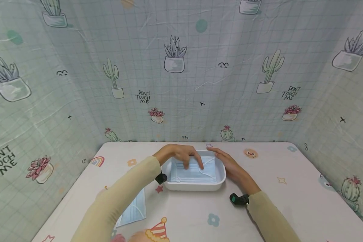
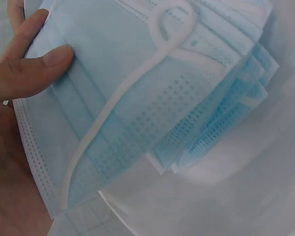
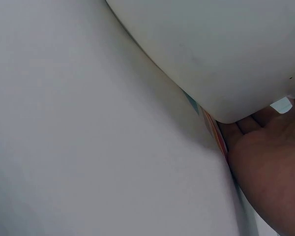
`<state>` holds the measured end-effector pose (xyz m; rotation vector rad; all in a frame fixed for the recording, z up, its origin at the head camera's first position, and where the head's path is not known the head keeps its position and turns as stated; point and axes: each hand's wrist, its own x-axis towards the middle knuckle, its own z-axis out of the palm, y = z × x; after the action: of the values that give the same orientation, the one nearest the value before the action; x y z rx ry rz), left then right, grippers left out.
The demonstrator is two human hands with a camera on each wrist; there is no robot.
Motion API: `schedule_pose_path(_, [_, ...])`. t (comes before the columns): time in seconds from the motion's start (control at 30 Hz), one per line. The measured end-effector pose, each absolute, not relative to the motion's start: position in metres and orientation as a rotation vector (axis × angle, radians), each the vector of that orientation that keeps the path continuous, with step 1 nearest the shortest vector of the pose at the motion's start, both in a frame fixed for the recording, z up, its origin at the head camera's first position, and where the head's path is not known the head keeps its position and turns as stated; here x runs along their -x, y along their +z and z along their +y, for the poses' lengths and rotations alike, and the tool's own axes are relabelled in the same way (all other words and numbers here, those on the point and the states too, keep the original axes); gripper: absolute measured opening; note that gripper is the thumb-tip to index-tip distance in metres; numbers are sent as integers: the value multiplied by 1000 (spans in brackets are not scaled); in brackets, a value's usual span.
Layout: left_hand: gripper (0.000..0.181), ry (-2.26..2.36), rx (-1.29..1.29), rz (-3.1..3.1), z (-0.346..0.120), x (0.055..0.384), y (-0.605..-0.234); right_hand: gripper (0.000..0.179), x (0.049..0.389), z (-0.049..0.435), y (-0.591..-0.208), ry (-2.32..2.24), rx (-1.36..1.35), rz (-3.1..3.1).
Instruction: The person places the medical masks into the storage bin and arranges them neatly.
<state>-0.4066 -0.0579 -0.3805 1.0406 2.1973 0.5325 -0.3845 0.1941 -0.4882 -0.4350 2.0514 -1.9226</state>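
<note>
A white basin [image 1: 193, 187] stands on the table with a stack of blue face masks [image 1: 189, 174] inside. Over its far left side reaches my left hand [image 1: 184, 155], thumb and index finger down on the masks. In the left wrist view, the thumb [image 2: 54, 61] lies across the top mask [image 2: 103, 88], which overlaps part of the palm; the other fingers are partly hidden. Extended fingers of my right hand [image 1: 230, 164] lie along the basin's right side. The right wrist view shows that hand [image 3: 270, 162] beside the basin's wall [image 3: 226, 54], fingertips hidden behind it.
Another blue mask [image 1: 134, 210] lies on the table left of the basin, partly under the left forearm [image 1: 118, 198]. The printed tablecloth [image 1: 275, 208] spreads around it. Patterned curtains [image 1: 181, 87] enclose the back and both sides.
</note>
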Motion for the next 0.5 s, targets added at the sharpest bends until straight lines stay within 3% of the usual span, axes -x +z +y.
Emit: schedule_pose_path(0.5, [61, 498, -1033, 2250, -51, 405, -384, 47, 385, 195, -491, -1911, 438, 2086])
